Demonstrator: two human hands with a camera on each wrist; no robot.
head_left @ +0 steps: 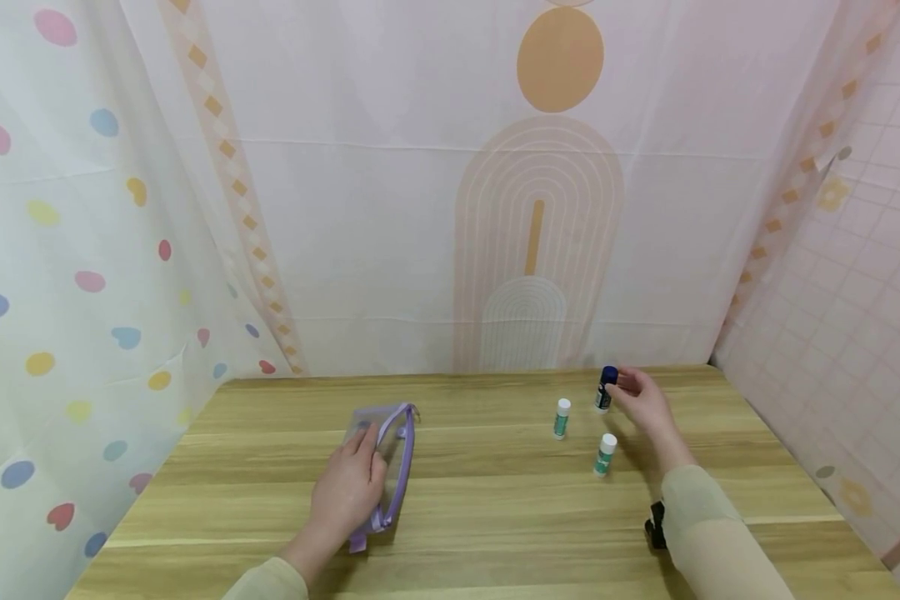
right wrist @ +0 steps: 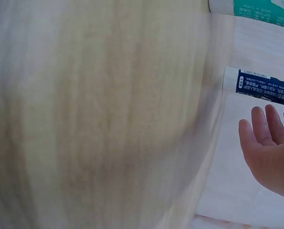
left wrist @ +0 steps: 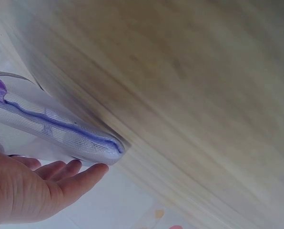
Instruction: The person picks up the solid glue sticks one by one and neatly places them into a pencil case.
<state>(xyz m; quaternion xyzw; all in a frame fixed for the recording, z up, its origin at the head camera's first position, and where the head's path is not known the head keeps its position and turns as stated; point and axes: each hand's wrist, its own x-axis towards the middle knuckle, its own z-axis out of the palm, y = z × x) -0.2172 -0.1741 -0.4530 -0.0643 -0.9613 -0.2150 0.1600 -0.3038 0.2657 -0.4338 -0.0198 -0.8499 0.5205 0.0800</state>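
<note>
My left hand [head_left: 348,487] rests on a mesh pouch [head_left: 400,479] with purple zipper trim, lying at the left of the wooden table. In the left wrist view, nearly straight fingers [left wrist: 82,181] lie along the pouch's side [left wrist: 92,143]. Toward the back right, my right hand [head_left: 645,408] reaches beside an upright glue stick [head_left: 604,393] with a navy cap and label. Its thumb and fingertips are right at the cap in the head view. The right wrist view shows straight, spread fingers [right wrist: 275,131] beside the navy glue stick [right wrist: 263,87].
Two white-capped glue sticks with green labels stand nearby, one [head_left: 562,419] left of the navy one and another [head_left: 605,455] nearer the front. A black device [head_left: 656,527] sits under the right wrist. Patterned curtains [head_left: 390,250] hang behind the table [head_left: 487,517] and at both sides.
</note>
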